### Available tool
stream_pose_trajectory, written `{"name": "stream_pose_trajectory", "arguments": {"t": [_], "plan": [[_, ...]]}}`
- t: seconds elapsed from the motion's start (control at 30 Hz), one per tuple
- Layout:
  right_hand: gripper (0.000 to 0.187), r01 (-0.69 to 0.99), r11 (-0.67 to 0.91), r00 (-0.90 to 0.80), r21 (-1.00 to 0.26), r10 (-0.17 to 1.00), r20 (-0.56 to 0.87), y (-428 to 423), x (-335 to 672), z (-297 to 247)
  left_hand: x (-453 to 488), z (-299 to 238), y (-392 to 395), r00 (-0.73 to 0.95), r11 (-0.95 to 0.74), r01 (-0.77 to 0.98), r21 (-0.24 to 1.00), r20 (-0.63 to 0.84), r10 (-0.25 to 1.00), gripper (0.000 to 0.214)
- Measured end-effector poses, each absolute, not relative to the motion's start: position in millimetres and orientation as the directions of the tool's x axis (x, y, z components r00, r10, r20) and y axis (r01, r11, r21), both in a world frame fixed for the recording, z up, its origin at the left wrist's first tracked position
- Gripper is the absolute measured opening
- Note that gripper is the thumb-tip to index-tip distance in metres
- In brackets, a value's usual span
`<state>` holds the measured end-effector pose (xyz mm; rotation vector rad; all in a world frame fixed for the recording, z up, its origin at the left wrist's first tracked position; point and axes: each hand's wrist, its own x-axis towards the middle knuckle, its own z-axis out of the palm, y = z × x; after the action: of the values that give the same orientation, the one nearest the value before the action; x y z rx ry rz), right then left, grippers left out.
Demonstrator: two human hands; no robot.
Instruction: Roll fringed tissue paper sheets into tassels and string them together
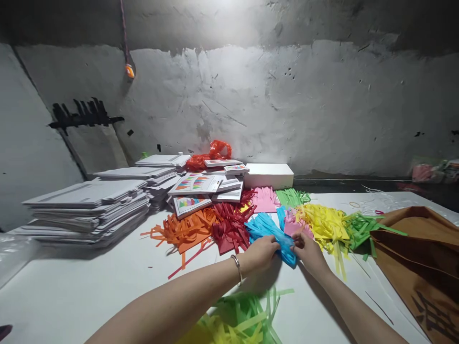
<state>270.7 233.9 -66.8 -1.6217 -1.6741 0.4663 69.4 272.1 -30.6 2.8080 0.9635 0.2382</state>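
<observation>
A bundle of blue fringed paper (264, 226) lies on the white table, its strips fanned toward the wall. My left hand (263, 253), with a bracelet at the wrist, is closed on the bundle's left side. On its right side my right hand (309, 254) pinches the near part with thumb and fingers. Dark red fringed paper (229, 224) and orange fringed paper (190, 229) lie to the left. Pink fringed paper (297, 225), yellow fringed paper (324, 220) and green fringed paper (360, 229) spread to the right. More green and yellow strips (247, 317) lie below my left forearm.
Tall stacks of flat white cardboard (86, 193) stand at left. Boxes with coloured tassel pictures (195, 184), a red plastic bag (219, 150) and a long white box (268, 176) are at the back. A brown bag (416, 253) lies at right. A grey wall (222, 100) rises behind.
</observation>
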Motion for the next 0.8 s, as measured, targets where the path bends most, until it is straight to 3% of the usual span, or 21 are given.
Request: {"name": "stream_pose_trajectory", "arguments": {"t": [0.2, 0.43, 0.6, 0.8], "plan": [[0.007, 0.806, 0.292, -0.138, -0.515, 0.939, 0.316, 213.6, 260.2, -54.1, 67.7, -33.4, 270.8, 0.770, -0.771, 0.610, 0.181, 0.092, 0.631, 0.017], [0.017, 0.895, 0.214, -0.114, -0.391, 0.958, 0.264, 218.9, 243.2, -57.0, 66.0, -30.4, 268.2, 0.770, -0.768, 0.617, 0.170, 0.072, 0.634, 0.017], [0.019, 0.885, 0.170, -0.050, -0.433, 0.960, 0.275, 220.1, 245.0, -58.9, 63.8, -26.9, 265.9, 0.772, -0.770, 0.616, 0.164, 0.071, 0.632, 0.016], [0.021, 0.791, 0.113, 0.034, -0.602, 0.973, 0.228, 233.4, 257.4, -71.6, 62.7, -30.9, 265.5, 0.761, -0.758, 0.628, 0.175, 0.065, 0.645, 0.015]]}}
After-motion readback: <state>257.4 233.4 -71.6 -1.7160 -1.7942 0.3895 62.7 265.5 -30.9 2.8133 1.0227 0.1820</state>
